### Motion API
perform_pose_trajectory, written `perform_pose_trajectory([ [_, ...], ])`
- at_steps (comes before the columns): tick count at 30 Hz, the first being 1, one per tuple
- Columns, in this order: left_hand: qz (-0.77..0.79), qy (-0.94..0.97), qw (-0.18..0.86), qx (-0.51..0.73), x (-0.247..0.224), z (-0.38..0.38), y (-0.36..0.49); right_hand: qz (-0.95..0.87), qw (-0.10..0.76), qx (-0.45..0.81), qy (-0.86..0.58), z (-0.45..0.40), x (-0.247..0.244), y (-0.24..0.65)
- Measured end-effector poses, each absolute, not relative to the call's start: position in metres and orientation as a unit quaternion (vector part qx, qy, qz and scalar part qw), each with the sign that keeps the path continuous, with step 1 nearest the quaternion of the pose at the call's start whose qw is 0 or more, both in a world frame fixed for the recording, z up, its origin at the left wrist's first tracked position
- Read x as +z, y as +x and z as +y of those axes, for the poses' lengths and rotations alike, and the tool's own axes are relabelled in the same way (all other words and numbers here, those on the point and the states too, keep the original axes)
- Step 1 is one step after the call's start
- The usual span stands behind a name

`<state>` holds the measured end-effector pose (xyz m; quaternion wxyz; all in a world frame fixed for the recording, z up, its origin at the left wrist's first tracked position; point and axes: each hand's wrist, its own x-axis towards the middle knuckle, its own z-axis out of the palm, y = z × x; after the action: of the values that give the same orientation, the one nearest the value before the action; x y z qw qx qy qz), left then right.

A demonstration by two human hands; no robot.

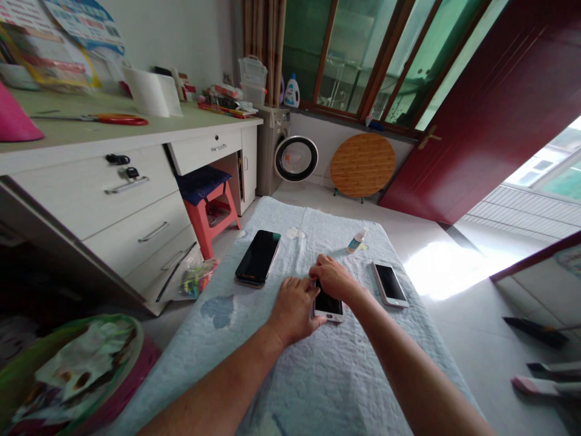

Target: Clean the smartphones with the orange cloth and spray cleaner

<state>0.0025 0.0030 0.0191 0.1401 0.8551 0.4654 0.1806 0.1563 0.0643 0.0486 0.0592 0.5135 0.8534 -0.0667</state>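
Note:
A white-framed smartphone lies screen up on the cloth-covered table, partly covered by both hands. My left hand grips its left side, the thumb at the bottom edge and the fingers along the upper left. Over the phone's top end, my right hand is closed with its fingers bent down; whatever they hold, if anything, is hidden. A larger black smartphone rests to the left. On the right lies another white smartphone with a dark screen. Beyond my right hand stands a small spray bottle with a blue label.
A light blue quilted cloth covers the table. To the left are a desk with drawers, a red stool and a waste bin. A washing machine with its door open stands behind, near a round wooden tabletop.

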Motion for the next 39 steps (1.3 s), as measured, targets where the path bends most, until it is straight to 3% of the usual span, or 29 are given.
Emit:
perform_pose_trajectory([
  [15,0.558,0.777,0.148,0.251,0.003,0.004,0.009,0.848,0.026,-0.086,0.522,0.041,0.046,0.156],
  [24,0.476,0.818,0.221,0.234,0.004,0.01,0.006,0.847,0.021,-0.108,0.52,0.018,0.045,0.152],
  [39,0.438,0.852,0.214,0.19,0.002,0.012,-0.002,0.834,0.024,-0.112,0.539,-0.006,0.048,0.148],
])
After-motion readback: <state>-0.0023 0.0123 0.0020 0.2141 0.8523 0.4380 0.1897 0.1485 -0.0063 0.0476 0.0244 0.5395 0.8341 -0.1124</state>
